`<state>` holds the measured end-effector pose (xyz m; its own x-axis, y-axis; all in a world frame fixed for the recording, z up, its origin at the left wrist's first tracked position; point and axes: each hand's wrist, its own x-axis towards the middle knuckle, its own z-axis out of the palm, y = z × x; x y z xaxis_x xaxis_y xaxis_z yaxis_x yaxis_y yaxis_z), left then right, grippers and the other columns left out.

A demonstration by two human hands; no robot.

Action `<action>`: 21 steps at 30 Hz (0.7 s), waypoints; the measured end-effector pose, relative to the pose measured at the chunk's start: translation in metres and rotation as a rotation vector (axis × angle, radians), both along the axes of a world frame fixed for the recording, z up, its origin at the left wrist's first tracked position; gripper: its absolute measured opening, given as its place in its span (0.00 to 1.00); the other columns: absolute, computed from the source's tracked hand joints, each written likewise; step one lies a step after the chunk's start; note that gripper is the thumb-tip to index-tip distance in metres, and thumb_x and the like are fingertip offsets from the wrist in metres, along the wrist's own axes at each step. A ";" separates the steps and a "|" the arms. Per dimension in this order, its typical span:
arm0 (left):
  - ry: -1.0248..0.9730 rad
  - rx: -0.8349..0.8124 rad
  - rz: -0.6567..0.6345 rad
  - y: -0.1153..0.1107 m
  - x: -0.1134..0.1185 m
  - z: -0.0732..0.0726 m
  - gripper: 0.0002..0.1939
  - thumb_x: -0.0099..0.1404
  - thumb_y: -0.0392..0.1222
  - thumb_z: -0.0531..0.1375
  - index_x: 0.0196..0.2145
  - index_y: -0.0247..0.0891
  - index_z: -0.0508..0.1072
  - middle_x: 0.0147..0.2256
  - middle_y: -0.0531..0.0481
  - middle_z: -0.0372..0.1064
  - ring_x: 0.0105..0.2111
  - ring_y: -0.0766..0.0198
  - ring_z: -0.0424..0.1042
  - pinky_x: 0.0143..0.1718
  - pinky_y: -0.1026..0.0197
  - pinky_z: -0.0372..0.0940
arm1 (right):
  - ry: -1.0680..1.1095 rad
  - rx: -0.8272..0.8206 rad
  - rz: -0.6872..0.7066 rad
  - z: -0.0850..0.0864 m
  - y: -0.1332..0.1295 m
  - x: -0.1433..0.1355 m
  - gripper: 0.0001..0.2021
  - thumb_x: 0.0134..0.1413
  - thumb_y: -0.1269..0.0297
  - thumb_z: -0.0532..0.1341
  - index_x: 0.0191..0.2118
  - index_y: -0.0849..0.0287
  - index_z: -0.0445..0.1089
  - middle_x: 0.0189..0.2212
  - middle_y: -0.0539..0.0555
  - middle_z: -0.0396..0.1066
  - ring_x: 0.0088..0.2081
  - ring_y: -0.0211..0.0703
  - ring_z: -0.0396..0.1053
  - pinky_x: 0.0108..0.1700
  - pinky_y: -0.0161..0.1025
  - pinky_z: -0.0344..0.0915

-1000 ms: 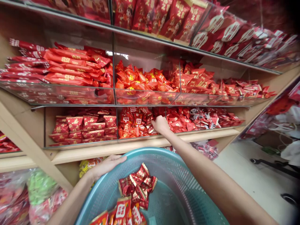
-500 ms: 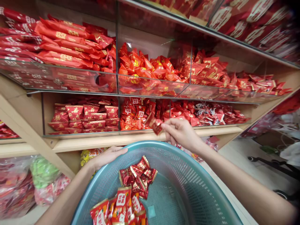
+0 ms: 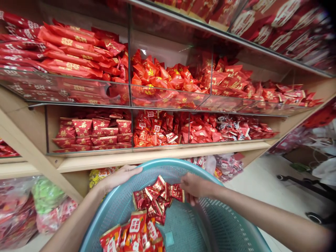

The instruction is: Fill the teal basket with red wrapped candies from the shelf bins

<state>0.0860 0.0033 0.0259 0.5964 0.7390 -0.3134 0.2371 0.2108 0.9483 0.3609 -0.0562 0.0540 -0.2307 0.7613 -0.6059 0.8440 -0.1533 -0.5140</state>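
Observation:
A teal plastic basket [image 3: 231, 217] with mesh sides fills the lower middle. My left hand [image 3: 122, 177] lies over its upper left rim, holding it. Inside the basket, my right hand [image 3: 195, 189] has its fingers pinched at the right end of a small red packet [image 3: 175, 192]. That packet touches a pile of dark red, gold-edged packets [image 3: 154, 199]. Below them lie larger red and orange packets [image 3: 136, 229] with white labels.
Behind the basket stands a wooden shelf [image 3: 105, 160] with clear-fronted compartments of red packets [image 3: 84, 127]. Plastic bags [image 3: 47, 196] sit at the lower left. Black chair legs [image 3: 301, 185] stand on the floor at the right.
My right hand has moved down from in front of the lower shelf into the basket, bringing the small red packet beside the dark red pile. My left hand remains on the rim.

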 end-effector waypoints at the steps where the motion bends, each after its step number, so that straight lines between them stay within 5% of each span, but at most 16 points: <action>1: -0.006 0.001 0.000 0.000 0.000 0.000 0.23 0.58 0.55 0.55 0.44 0.36 0.72 0.38 0.46 0.73 0.38 0.58 0.69 0.41 0.60 0.62 | -0.123 0.060 0.059 -0.004 0.000 -0.001 0.15 0.56 0.69 0.45 0.21 0.62 0.62 0.15 0.52 0.67 0.17 0.35 0.65 0.19 0.30 0.60; 5: 0.000 0.013 0.006 -0.001 0.000 0.001 0.23 0.57 0.55 0.55 0.44 0.36 0.73 0.38 0.46 0.73 0.38 0.58 0.69 0.41 0.61 0.62 | -0.493 0.384 0.232 -0.018 -0.006 -0.004 0.13 0.56 0.73 0.48 0.32 0.67 0.69 0.33 0.63 0.71 0.36 0.47 0.70 0.36 0.38 0.64; 8: -0.019 -0.012 0.008 -0.003 0.001 0.003 0.24 0.57 0.55 0.55 0.43 0.36 0.73 0.37 0.46 0.73 0.37 0.59 0.70 0.40 0.61 0.63 | -0.575 0.451 0.242 -0.014 -0.007 -0.009 0.12 0.55 0.72 0.50 0.37 0.68 0.69 0.37 0.66 0.70 0.41 0.51 0.68 0.40 0.40 0.62; 12: -0.035 -0.012 0.014 -0.003 0.001 0.003 0.23 0.57 0.55 0.55 0.43 0.36 0.73 0.37 0.46 0.73 0.36 0.59 0.70 0.39 0.62 0.63 | -0.571 0.631 0.242 0.027 0.010 -0.019 0.15 0.58 0.66 0.48 0.33 0.65 0.70 0.32 0.64 0.71 0.36 0.48 0.69 0.36 0.38 0.61; 16: -0.039 0.010 -0.002 -0.001 0.001 -0.001 0.23 0.57 0.55 0.55 0.43 0.36 0.73 0.37 0.46 0.73 0.36 0.59 0.70 0.39 0.61 0.62 | -0.522 0.883 0.067 0.076 0.050 -0.027 0.18 0.58 0.63 0.46 0.32 0.64 0.70 0.31 0.62 0.71 0.35 0.47 0.70 0.34 0.37 0.60; 21: -0.043 0.006 0.005 -0.001 0.001 -0.001 0.23 0.57 0.55 0.55 0.43 0.37 0.73 0.37 0.46 0.73 0.36 0.60 0.70 0.39 0.62 0.63 | -0.624 0.803 -0.139 0.088 0.097 -0.028 0.15 0.52 0.63 0.53 0.42 0.65 0.68 0.40 0.65 0.69 0.41 0.53 0.68 0.36 0.40 0.61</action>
<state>0.0870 0.0021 0.0250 0.6053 0.7441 -0.2827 0.1945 0.2062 0.9590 0.3327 0.0412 0.1417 0.0719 0.9911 0.1123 0.9971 -0.0743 0.0170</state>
